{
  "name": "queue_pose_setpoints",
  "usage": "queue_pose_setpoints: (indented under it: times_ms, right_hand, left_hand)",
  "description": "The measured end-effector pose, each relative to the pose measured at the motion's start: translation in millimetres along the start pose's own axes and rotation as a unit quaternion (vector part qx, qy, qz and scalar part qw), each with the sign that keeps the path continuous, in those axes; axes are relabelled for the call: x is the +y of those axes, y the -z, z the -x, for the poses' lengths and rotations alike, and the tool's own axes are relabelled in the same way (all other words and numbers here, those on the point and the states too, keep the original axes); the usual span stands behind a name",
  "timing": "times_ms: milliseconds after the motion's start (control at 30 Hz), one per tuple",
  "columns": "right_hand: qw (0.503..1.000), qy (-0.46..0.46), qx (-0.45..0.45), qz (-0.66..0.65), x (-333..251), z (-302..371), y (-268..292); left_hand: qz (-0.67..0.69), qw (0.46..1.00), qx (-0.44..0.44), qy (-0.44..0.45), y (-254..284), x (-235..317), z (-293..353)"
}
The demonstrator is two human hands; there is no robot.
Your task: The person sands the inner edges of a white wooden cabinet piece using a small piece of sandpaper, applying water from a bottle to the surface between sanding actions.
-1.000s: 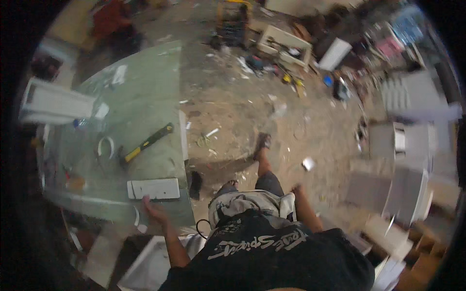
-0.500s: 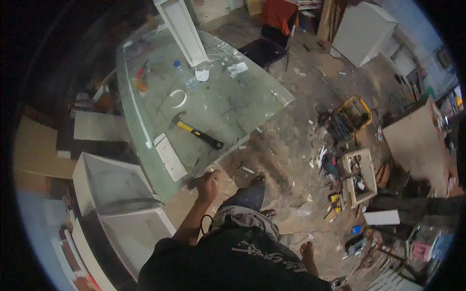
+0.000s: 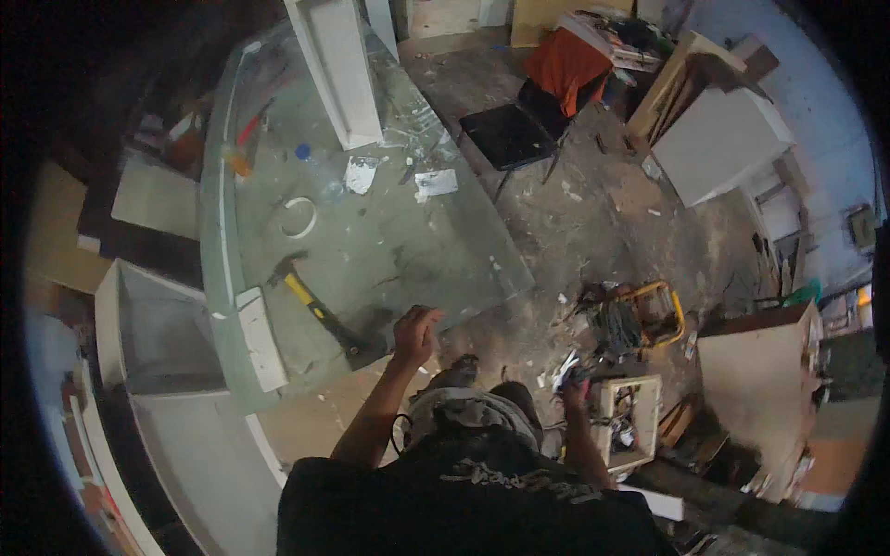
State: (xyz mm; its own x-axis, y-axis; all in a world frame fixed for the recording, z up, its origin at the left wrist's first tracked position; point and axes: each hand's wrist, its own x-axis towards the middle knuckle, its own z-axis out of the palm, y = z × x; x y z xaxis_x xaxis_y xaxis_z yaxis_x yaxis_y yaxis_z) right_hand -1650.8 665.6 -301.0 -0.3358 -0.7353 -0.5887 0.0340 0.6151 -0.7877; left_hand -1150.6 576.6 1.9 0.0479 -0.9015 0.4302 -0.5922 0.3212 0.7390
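One large greenish surface (image 3: 436, 246) takes up much of the left side, above a littered floor (image 3: 575, 232). A long white box (image 3: 338, 74) rests at its far end. On the floor to the right is a wooden crate (image 3: 651, 408) of small items. On the surface's near part lie a hammer (image 3: 311, 301), yellow and black, and a white slab (image 3: 262, 341). Half a second ago the left hand (image 3: 417, 335) was close to the slab's end; now it is just beside the end of the hammer's handle, at the surface's near edge. Hammer and slab lie as they did, so neither looks taken up. The left fingers are curled; I cannot tell whether they hold anything. The right hand (image 3: 575, 397) has come forward beside the crate, its fingers too dark to tell apart or together.
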Motion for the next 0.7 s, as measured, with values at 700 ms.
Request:
queue_pose_setpoints:
  times_ms: [700]
  right_hand:
    - [0.922, -0.193, -0.176, 0.285, -229, -300, 127]
  left_hand:
    - [-0.355, 0.882, 0.089, 0.296, -103, -181, -289]
